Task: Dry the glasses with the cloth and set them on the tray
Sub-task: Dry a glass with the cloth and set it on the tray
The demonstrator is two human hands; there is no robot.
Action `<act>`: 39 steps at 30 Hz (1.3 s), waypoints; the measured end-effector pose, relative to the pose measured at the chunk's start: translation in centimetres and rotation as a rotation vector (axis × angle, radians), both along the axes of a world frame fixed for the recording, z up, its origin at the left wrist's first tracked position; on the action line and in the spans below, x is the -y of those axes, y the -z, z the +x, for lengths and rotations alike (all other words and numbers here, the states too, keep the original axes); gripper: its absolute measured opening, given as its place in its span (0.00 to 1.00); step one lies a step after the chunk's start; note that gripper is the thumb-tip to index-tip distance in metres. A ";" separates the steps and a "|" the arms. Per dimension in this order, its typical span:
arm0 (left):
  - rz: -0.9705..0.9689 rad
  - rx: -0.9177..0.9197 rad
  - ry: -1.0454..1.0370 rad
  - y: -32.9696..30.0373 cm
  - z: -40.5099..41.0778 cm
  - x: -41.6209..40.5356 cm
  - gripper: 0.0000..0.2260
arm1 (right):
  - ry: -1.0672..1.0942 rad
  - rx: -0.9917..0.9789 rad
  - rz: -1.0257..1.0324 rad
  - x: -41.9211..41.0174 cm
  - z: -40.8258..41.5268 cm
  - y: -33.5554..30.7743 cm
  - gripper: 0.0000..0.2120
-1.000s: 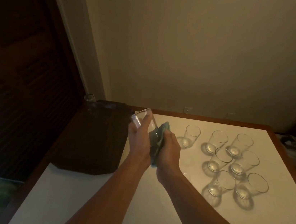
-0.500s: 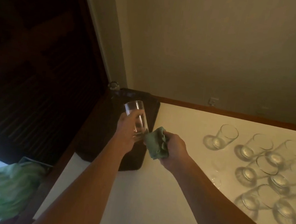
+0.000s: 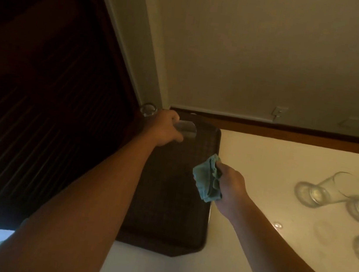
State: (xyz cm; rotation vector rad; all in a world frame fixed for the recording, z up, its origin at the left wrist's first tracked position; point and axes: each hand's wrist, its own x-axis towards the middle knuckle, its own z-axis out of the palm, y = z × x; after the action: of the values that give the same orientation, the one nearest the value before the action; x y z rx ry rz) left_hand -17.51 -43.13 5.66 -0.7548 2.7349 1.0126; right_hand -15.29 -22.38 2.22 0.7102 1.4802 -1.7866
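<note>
My left hand [image 3: 165, 129] grips a clear glass [image 3: 186, 130] over the far end of the dark brown tray [image 3: 165, 202]. Whether the glass touches the tray I cannot tell. Another glass [image 3: 148, 110] stands at the tray's far left corner, just beyond my left hand. My right hand [image 3: 230, 188] holds a bunched blue-green cloth [image 3: 207, 179] above the tray's right edge. Several more clear glasses [image 3: 324, 191] stand on the white table [image 3: 261, 169] at the right.
A dark wooden door or shutter fills the left side. A pale wall with a socket [image 3: 278, 112] rises behind the table's wooden edge [image 3: 288, 133]. A small water drop [image 3: 278, 225] lies on the table near my right forearm.
My left hand has carried the glass away from the cloth, out to the far end of the tray. My right hand keeps the cloth. The view has swung left.
</note>
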 end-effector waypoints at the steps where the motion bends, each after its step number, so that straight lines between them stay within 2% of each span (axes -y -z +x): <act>1: -0.082 0.037 0.063 0.3 -0.9 0.3 0.24 | 0.008 -0.007 0.012 0.2 -0.3 0.5 0.15; 5: -0.344 0.111 0.297 1.7 -4.4 1.5 0.26 | 0.032 -0.032 0.055 1.0 -1.3 2.8 0.14; 9: -0.436 0.161 0.421 2.0 -6.6 1.9 0.24 | 0.039 -0.042 0.105 1.2 -1.6 4.7 0.15; 13: -0.469 0.210 0.450 2.3 -7.7 2.1 0.24 | 0.047 -0.054 0.126 0.9 -1.8 5.8 0.15; 18: -0.493 0.270 0.463 1.7 -8.2 2.0 0.33 | 0.045 -0.061 0.164 0.1 -1.9 5.9 0.14; 21: -0.567 0.328 0.473 0.6 -7.9 1.5 0.34 | 0.045 -0.079 0.182 -0.6 -1.8 5.8 0.14; 23: -0.672 0.298 0.500 -0.1 -7.5 0.5 0.33 | 0.057 -0.087 0.181 -1.5 -1.8 5.6 0.13; 26: -0.733 0.113 0.516 -0.7 -6.5 -2.6 0.26 | 0.099 -0.091 0.166 -3.8 -1.6 5.3 0.13; 29: -0.476 -0.004 0.504 0.1 -5.0 -7.4 0.22 | 0.156 -0.070 0.150 -7.3 -1.2 5.1 0.13; 32: -0.081 0.002 0.466 1.7 -3.8 -13.9 0.19 | 0.229 -0.059 0.125 -11.9 -0.3 4.8 0.13; 35: 0.164 0.025 0.432 3.7 -3.1 -22.4 0.16 | 0.276 -0.026 0.124 -18.1 0.6 4.4 0.12; 37: 0.260 0.026 0.413 4.8 -3.2 -27.2 0.19 | 0.288 0.004 0.130 -21.4 0.8 4.4 0.12; 39: 0.331 -0.001 0.363 6.0 -3.7 -32.1 0.27 | 0.290 0.018 0.135 -25.0 1.2 4.6 0.12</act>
State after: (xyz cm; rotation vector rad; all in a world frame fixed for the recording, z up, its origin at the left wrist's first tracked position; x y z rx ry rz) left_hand -21.16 -11.07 -0.29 -0.1967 2.4773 1.3180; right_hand -14.04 2.60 -2.42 1.0520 1.5591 -1.8971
